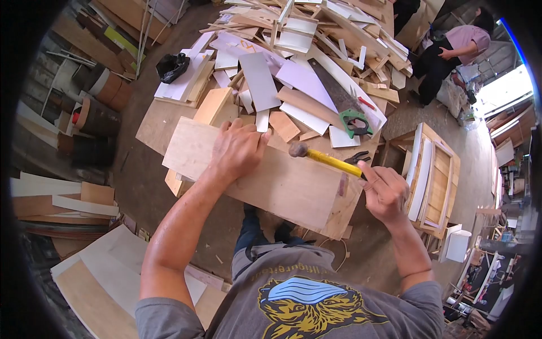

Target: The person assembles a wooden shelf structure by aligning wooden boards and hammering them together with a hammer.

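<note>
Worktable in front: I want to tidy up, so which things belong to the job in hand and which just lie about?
In use:
hammer, in the right hand
board, under the left hand

Apparently just lying about:
saw
pliers
black bag
wood offcuts

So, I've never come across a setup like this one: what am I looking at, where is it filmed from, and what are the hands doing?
There is no robot here, just a person with bare hands. The single picture comes from a camera worn on the head, looking forward and down, so the person's own shirt shows at the bottom.

The left hand rests on a flat wooden board; whether its fingers pinch anything is unclear. The right hand holds a hammer by its yellow handle, its head above the board.

On the worktable beyond lie wood offcuts, a green-handled saw and pliers.
</note>
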A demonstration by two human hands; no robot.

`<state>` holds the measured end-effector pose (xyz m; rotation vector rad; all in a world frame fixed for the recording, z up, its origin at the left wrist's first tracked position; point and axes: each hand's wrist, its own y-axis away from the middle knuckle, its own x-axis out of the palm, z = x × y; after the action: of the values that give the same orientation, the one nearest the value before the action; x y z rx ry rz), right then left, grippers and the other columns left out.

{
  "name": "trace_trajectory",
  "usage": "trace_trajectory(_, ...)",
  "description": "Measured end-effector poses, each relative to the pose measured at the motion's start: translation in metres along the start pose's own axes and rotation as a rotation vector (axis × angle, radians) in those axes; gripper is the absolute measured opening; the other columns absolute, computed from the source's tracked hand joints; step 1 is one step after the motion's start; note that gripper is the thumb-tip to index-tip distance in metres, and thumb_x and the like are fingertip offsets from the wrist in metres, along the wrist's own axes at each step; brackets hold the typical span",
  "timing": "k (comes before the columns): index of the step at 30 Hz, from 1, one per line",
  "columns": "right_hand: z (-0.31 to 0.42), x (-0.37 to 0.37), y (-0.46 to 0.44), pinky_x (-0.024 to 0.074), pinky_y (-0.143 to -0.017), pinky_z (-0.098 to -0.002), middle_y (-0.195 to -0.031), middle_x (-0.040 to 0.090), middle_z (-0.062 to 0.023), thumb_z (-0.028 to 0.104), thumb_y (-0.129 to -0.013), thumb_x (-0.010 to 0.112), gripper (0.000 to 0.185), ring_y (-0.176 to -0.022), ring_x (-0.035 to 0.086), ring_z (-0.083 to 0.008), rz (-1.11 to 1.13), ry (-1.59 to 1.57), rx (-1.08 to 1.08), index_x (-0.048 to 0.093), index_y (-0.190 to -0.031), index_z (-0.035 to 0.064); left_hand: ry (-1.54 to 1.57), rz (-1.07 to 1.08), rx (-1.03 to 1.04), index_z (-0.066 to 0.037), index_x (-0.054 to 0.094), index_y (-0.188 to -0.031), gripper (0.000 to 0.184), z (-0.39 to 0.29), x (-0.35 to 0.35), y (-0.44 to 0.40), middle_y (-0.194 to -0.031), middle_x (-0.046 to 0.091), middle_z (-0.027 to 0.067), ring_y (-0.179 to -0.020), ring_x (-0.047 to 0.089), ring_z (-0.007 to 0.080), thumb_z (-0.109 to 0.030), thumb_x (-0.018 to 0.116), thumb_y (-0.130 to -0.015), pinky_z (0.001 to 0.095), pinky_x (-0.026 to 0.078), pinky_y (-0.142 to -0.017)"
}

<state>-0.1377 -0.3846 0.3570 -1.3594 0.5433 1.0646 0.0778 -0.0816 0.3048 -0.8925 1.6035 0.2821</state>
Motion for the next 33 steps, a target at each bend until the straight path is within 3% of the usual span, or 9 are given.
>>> trace_trajectory(4,0.001,0.001,0.004,0.0544,-0.064,-0.0368,-0.092,0.073,-0.0074,0.001,-0.065,0.084,0.061,-0.072,0.068,-0.0263,-0.090,-0.068,-0.021,0.078,-0.126,0.0071,0.016,-0.012,0.011,-0.006,0.065,-0.071,0.042,-0.001,0.000,0.000,-0.082,0.066,0.0106,-0.089,0.062,0.0341,-0.029,0.061,-0.106,0.0490,0.045,-0.084)
trace_trajectory(7,0.004,0.004,0.002,0.0547,-0.065,-0.0368,-0.092,0.073,-0.0070,0.001,-0.065,0.083,0.061,-0.073,0.068,-0.0259,0.045,0.003,-0.028,0.078,-0.126,0.0074,0.005,-0.021,0.019,-0.006,0.065,-0.072,0.041,0.000,0.002,0.000,-0.082,0.066,0.0102,-0.089,0.062,0.0339,-0.029,0.062,-0.106,0.0491,0.045,-0.084)
trace_trajectory(13,0.003,0.004,0.008,0.0554,-0.065,-0.0367,-0.089,0.072,-0.0061,0.002,-0.066,0.082,0.059,-0.074,0.070,-0.0259,-0.047,-0.037,0.007,0.078,-0.125,0.0072,0.025,-0.044,0.031,-0.007,0.065,-0.072,0.040,-0.001,-0.001,0.001,-0.080,0.066,0.0099,-0.088,0.062,0.0339,-0.028,0.062,-0.106,0.0491,0.045,-0.083)
trace_trajectory(16,0.002,0.008,0.007,0.0558,-0.066,-0.0363,-0.088,0.072,-0.0060,0.002,-0.066,0.082,0.059,-0.076,0.070,-0.0256,0.044,0.015,-0.006,0.078,-0.124,0.0065,0.011,-0.022,0.027,-0.007,0.065,-0.073,0.039,-0.001,0.000,0.001,-0.080,0.066,0.0099,-0.088,0.062,0.0339,-0.029,0.062,-0.106,0.0490,0.045,-0.084)
trace_trajectory(28,0.003,0.011,0.014,0.0571,-0.068,-0.0354,-0.089,0.073,-0.0053,0.004,-0.070,0.082,0.055,-0.080,0.072,-0.0237,-0.030,-0.054,0.086,0.079,-0.125,0.0081,0.005,0.038,-0.016,-0.007,0.069,-0.078,0.040,-0.001,-0.002,0.000,-0.085,0.071,0.0114,-0.092,0.063,0.0349,-0.032,0.058,-0.107,0.0495,0.047,-0.089)
trace_trajectory(31,0.011,0.004,0.010,0.0569,-0.069,-0.0346,-0.090,0.073,-0.0046,0.007,-0.072,0.083,0.053,-0.081,0.072,-0.0230,0.130,0.074,0.083,0.079,-0.125,0.0095,0.002,0.033,-0.017,-0.007,0.070,-0.079,0.039,-0.002,-0.001,0.000,-0.085,0.071,0.0114,-0.092,0.063,0.0346,-0.032,0.058,-0.107,0.0493,0.047,-0.089)
trace_trajectory(33,0.013,0.003,0.007,0.0568,-0.069,-0.0346,-0.090,0.073,-0.0045,0.008,-0.073,0.083,0.053,-0.080,0.072,-0.0229,0.063,0.043,0.082,0.079,-0.125,0.0094,-0.002,0.025,-0.014,-0.006,0.070,-0.079,0.040,-0.002,-0.002,-0.002,-0.085,0.071,0.0114,-0.092,0.063,0.0345,-0.032,0.058,-0.107,0.0492,0.047,-0.089)
